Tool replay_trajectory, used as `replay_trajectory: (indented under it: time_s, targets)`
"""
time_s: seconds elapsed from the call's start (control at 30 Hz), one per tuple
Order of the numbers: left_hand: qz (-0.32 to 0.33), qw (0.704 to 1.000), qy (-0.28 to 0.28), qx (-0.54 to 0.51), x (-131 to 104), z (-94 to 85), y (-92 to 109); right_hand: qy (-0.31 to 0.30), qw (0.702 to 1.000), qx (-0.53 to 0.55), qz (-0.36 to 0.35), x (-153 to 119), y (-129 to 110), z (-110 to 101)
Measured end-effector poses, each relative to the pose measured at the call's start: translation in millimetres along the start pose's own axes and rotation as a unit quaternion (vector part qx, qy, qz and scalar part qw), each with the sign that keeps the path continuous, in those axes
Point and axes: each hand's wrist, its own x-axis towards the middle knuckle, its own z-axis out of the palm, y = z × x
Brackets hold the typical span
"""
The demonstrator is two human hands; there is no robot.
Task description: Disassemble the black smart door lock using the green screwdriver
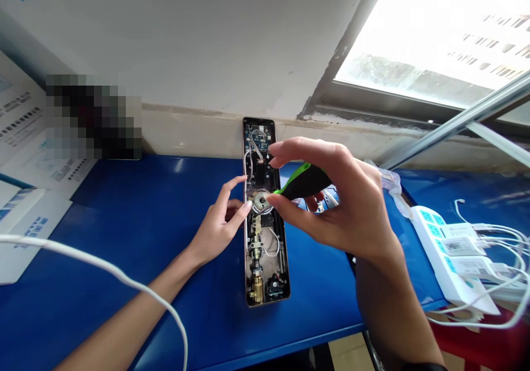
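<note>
A long, narrow door lock body (271, 238) lies on the blue table with its inside showing: a circuit board at the far end, a round metal piece at the middle, brass parts nearer me. My left hand (219, 224) grips the body's left edge, thumb and index finger beside the round piece. In my right hand (348, 200) is a screwdriver (308, 182) with a black and green handle, held at a slant. Its shaft points down-left to the round piece; whether the tip touches a screw I cannot tell. Small parts behind my right hand are mostly hidden.
White boxes (37, 222) stand on the left, near a blurred dark object (99, 122). A white cable (124, 280) crosses the left foreground. On the right lies a power strip (434, 238) with several plugged chargers, above a red stool (488, 343). Wall and window lie behind.
</note>
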Motion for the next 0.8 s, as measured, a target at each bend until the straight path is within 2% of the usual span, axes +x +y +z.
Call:
replay_trajectory:
  time_s: [0.1, 0.17, 0.37, 0.57, 0.8]
  targets:
    - [-0.005, 1.000, 0.004, 0.002, 0, 0.1, 1, 0.016, 0.999, 0.010, -0.050, 1, 6, 1]
    - [-0.009, 1.000, 0.005, 0.002, 0, 0.3, 1, 0.016, 0.998, 0.042, -0.054, 1, 7, 1]
    - [-0.006, 1.000, 0.003, -0.002, 0, -0.1, 0, -0.012, 0.997, 0.072, 0.007, 2, -1, -1]
    - [-0.003, 1.000, -0.004, -0.005, 0, -0.4, 1, 0.023, 0.996, 0.023, -0.082, 2, 10, 1]
    - [-0.006, 1.000, 0.002, 0.003, 0, 0.1, 2, 0.013, 0.997, 0.077, -0.008, 1, 0, 0]
